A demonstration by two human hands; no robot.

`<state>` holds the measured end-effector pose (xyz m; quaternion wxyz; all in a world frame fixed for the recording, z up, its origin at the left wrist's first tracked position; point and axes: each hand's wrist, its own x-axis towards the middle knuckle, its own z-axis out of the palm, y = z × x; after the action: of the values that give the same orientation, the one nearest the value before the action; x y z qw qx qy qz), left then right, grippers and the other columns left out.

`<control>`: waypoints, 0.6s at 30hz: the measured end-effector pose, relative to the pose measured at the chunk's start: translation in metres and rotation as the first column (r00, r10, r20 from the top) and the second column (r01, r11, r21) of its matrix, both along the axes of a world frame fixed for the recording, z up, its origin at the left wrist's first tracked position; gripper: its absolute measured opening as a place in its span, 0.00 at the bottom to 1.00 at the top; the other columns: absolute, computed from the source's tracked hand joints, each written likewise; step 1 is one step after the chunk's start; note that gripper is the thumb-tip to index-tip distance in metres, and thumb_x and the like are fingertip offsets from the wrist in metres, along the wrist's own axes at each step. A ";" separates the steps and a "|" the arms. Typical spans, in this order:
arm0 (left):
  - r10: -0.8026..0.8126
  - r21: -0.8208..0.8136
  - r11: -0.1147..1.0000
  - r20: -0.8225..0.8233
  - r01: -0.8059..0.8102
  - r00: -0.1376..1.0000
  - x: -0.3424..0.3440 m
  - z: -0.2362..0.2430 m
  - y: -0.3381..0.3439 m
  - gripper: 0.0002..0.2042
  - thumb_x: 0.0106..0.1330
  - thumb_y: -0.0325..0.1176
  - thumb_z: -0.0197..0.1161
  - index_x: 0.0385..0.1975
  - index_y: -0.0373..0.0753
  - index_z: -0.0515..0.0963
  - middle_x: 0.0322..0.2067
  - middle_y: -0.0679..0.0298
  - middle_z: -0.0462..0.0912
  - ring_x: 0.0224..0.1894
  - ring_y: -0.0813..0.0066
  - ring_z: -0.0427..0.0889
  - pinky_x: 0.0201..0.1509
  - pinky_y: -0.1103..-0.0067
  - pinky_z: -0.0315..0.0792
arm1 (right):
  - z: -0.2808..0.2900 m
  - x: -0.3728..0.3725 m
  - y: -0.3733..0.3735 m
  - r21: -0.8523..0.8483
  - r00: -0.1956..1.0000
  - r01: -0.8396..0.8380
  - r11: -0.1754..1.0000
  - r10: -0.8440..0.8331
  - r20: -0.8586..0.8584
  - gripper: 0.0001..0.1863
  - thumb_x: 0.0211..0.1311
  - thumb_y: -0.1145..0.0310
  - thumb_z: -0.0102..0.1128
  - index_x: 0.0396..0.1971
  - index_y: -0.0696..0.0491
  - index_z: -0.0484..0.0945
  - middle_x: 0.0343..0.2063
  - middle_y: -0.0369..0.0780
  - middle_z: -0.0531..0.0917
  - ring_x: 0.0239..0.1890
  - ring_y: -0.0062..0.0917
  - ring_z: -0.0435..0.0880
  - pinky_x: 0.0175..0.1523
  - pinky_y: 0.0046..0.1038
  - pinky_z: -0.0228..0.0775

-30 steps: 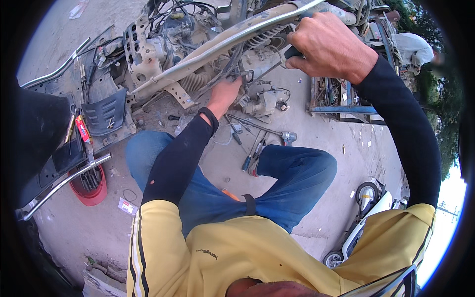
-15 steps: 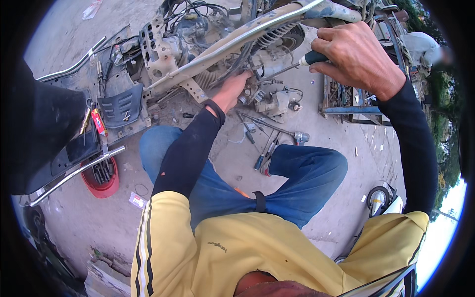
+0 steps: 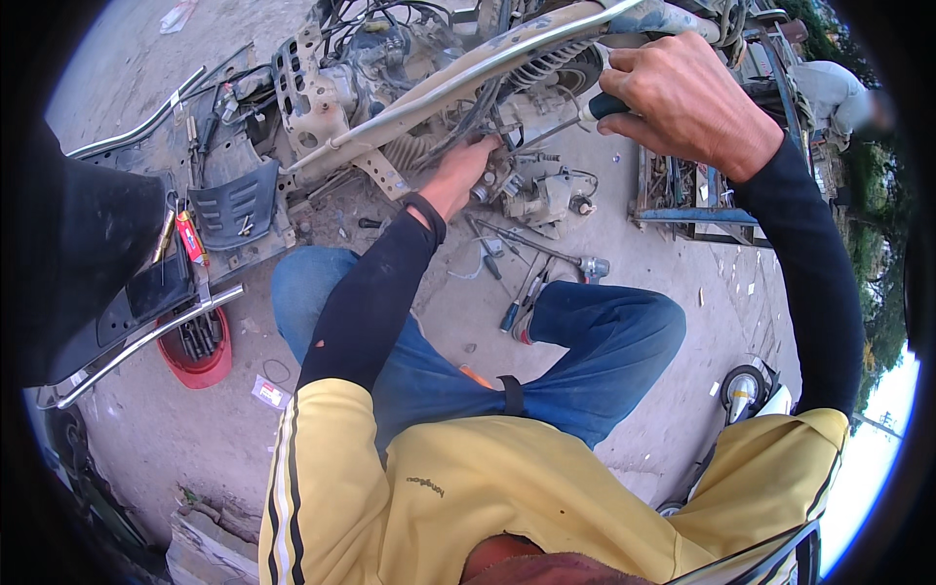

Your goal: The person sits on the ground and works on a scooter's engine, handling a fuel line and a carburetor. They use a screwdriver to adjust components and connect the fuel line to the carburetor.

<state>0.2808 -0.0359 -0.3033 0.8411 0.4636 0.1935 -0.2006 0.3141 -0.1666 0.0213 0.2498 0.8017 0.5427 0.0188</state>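
Observation:
My right hand (image 3: 678, 102) is closed round the dark green handle of a screwdriver (image 3: 558, 134), raised to the right of the machine. Its long shaft slants down and left to a metal engine part (image 3: 498, 181), where the tip is hidden. My left hand (image 3: 458, 177) grips that part from the left, with some of its fingers out of sight behind it. Above both hands runs the dusty frame tube (image 3: 429, 97) of a stripped motor scooter, with a coil spring (image 3: 546, 64) beside it. A loose metal casing (image 3: 551, 202) lies on the ground just right of the part.
An impact wrench (image 3: 591, 268) and several hand tools lie by my right foot. To the left stand a red bowl (image 3: 207, 368) of tools and the scooter's floor panel (image 3: 234, 207). A blue metal rack (image 3: 692, 215) is at right; another person (image 3: 829, 93) is beyond it.
My right hand has shifted slightly up and left, its wrist turned a little, with the screwdriver still in it. My left hand stays almost where it was.

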 end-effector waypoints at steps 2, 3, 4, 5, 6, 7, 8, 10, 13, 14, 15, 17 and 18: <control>-0.028 0.001 1.000 -0.001 0.028 1.000 -0.001 0.004 0.000 0.15 0.74 0.38 0.59 0.53 0.35 0.77 0.41 0.64 0.82 0.36 0.77 0.77 0.38 0.78 0.72 | 0.003 -0.005 0.006 0.011 1.000 -0.021 1.000 0.021 -0.012 0.16 0.51 0.60 0.78 0.28 0.57 0.84 0.24 0.40 0.82 0.28 0.35 0.85 0.36 0.35 0.75; -0.047 0.006 0.999 -0.001 0.047 0.999 0.000 0.004 0.001 0.16 0.75 0.37 0.58 0.55 0.33 0.75 0.44 0.62 0.81 0.41 0.76 0.79 0.43 0.77 0.74 | 0.004 -0.005 0.007 0.007 1.000 -0.015 1.000 0.015 -0.014 0.16 0.51 0.60 0.78 0.28 0.57 0.84 0.24 0.40 0.82 0.28 0.35 0.85 0.36 0.35 0.75; -0.067 0.010 0.998 -0.001 0.067 0.998 0.001 0.003 0.001 0.18 0.75 0.37 0.58 0.57 0.31 0.73 0.48 0.60 0.81 0.47 0.74 0.80 0.48 0.76 0.76 | 0.005 -0.005 0.008 0.004 1.000 -0.009 1.000 0.009 -0.016 0.16 0.51 0.60 0.78 0.28 0.57 0.85 0.25 0.40 0.83 0.28 0.35 0.85 0.36 0.35 0.75; -0.045 0.001 0.999 -0.002 0.045 0.999 0.001 0.003 0.000 0.16 0.75 0.37 0.58 0.55 0.33 0.75 0.44 0.62 0.81 0.41 0.76 0.78 0.42 0.77 0.73 | 0.006 -0.006 0.009 0.000 1.000 -0.003 1.000 0.003 -0.017 0.16 0.51 0.59 0.78 0.28 0.57 0.85 0.25 0.40 0.83 0.28 0.35 0.85 0.36 0.35 0.75; -0.020 -0.010 1.000 -0.005 0.020 1.000 0.000 0.002 -0.001 0.15 0.74 0.37 0.58 0.53 0.35 0.77 0.41 0.64 0.82 0.35 0.78 0.77 0.37 0.78 0.71 | 0.006 -0.005 0.010 -0.001 1.000 -0.011 1.000 0.011 -0.013 0.16 0.51 0.58 0.78 0.28 0.57 0.85 0.25 0.40 0.83 0.28 0.35 0.85 0.36 0.34 0.75; 0.004 -0.020 1.000 -0.008 -0.004 1.000 0.000 0.002 -0.003 0.13 0.74 0.38 0.59 0.50 0.37 0.80 0.37 0.66 0.82 0.30 0.80 0.75 0.32 0.79 0.68 | 0.007 -0.005 0.012 -0.003 1.000 -0.020 1.000 0.020 -0.008 0.17 0.50 0.58 0.78 0.28 0.57 0.85 0.24 0.40 0.83 0.28 0.35 0.85 0.37 0.34 0.75; 0.007 -0.014 1.000 -0.003 -0.007 1.000 0.001 0.001 -0.003 0.14 0.74 0.38 0.59 0.50 0.36 0.79 0.38 0.66 0.82 0.31 0.80 0.75 0.33 0.79 0.68 | 0.007 -0.004 0.014 -0.004 1.000 -0.028 1.000 0.028 -0.004 0.17 0.50 0.57 0.78 0.28 0.57 0.85 0.24 0.40 0.83 0.28 0.35 0.85 0.37 0.33 0.75; 0.009 0.002 1.000 0.003 -0.009 1.000 0.001 0.000 -0.005 0.15 0.73 0.39 0.60 0.51 0.35 0.79 0.38 0.65 0.82 0.32 0.79 0.75 0.36 0.79 0.68 | 0.005 -0.002 0.020 -0.056 0.997 -0.054 0.997 0.056 0.049 0.14 0.53 0.59 0.76 0.24 0.56 0.85 0.21 0.41 0.83 0.26 0.35 0.85 0.34 0.33 0.75; -0.075 0.141 0.987 0.015 0.072 0.997 0.003 -0.006 -0.001 0.18 0.72 0.40 0.62 0.53 0.33 0.78 0.43 0.62 0.84 0.41 0.75 0.79 0.46 0.77 0.71 | 0.007 0.013 0.043 -0.104 0.992 -0.126 0.986 0.125 -0.022 0.11 0.54 0.65 0.64 0.17 0.53 0.78 0.16 0.40 0.79 0.22 0.33 0.82 0.29 0.36 0.71; -0.059 0.163 0.985 0.027 0.054 0.998 0.004 -0.007 -0.002 0.20 0.71 0.40 0.63 0.55 0.32 0.78 0.45 0.61 0.84 0.43 0.74 0.79 0.48 0.77 0.71 | 0.011 0.016 0.050 -0.116 0.987 -0.150 0.982 0.143 -0.070 0.11 0.54 0.67 0.59 0.14 0.52 0.75 0.14 0.40 0.77 0.20 0.33 0.81 0.28 0.37 0.70; -0.041 0.181 0.983 0.039 0.033 0.998 0.004 -0.012 -0.005 0.21 0.71 0.40 0.63 0.56 0.32 0.77 0.47 0.60 0.84 0.46 0.73 0.79 0.51 0.76 0.71 | 0.017 0.015 0.055 -0.033 0.964 -0.256 0.966 0.252 -0.086 0.13 0.55 0.66 0.59 0.14 0.51 0.74 0.15 0.39 0.78 0.21 0.32 0.81 0.28 0.37 0.69; -0.033 0.195 0.981 0.057 0.021 0.998 0.006 -0.022 -0.009 0.23 0.70 0.40 0.64 0.58 0.30 0.76 0.51 0.58 0.84 0.50 0.70 0.79 0.55 0.75 0.71 | 0.009 0.009 0.061 -0.158 0.968 -0.245 0.957 0.250 0.016 0.13 0.55 0.66 0.60 0.13 0.51 0.74 0.15 0.38 0.78 0.22 0.31 0.81 0.29 0.36 0.69; -0.034 0.192 0.981 0.061 0.022 0.998 0.008 -0.025 -0.007 0.24 0.69 0.40 0.64 0.59 0.30 0.75 0.52 0.57 0.83 0.52 0.69 0.79 0.56 0.75 0.71 | 0.005 0.007 0.062 -0.219 0.963 -0.242 0.945 0.262 0.064 0.13 0.55 0.65 0.60 0.13 0.51 0.74 0.15 0.38 0.79 0.23 0.31 0.82 0.29 0.35 0.69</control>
<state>0.2886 -0.0432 -0.3282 0.7957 0.5510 0.1782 -0.1778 0.3211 -0.1045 0.0261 0.3529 0.6932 0.6277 0.0304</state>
